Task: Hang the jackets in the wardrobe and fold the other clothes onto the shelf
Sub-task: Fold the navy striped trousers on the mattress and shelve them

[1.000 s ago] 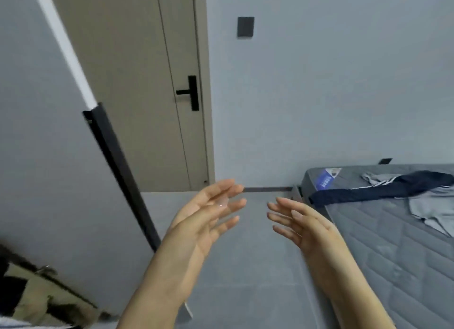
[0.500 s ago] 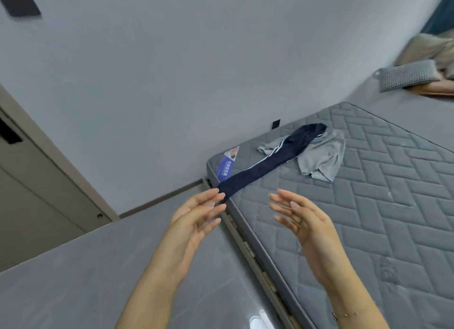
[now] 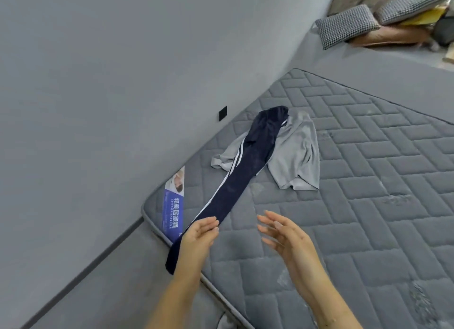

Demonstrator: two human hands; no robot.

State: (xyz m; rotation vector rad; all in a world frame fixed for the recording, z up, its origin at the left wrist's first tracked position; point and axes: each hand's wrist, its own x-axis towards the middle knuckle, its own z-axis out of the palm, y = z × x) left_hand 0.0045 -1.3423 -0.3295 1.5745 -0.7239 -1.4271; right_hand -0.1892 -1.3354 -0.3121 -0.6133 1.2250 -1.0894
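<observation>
Both hands hover over the near corner of the mattress (image 3: 368,205), fingers loose, holding nothing. The left hand (image 3: 199,237) is nearer the navy trousers (image 3: 235,181), its fingertips at their near leg. The trousers' long axis runs away rightward, crossing the grey garment (image 3: 297,156). The right hand (image 3: 285,235) hangs beside them.

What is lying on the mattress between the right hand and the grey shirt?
In the head view, only bare quilted mattress lies between the right hand and the grey shirt. The navy trousers run to the left of that stretch.
</observation>
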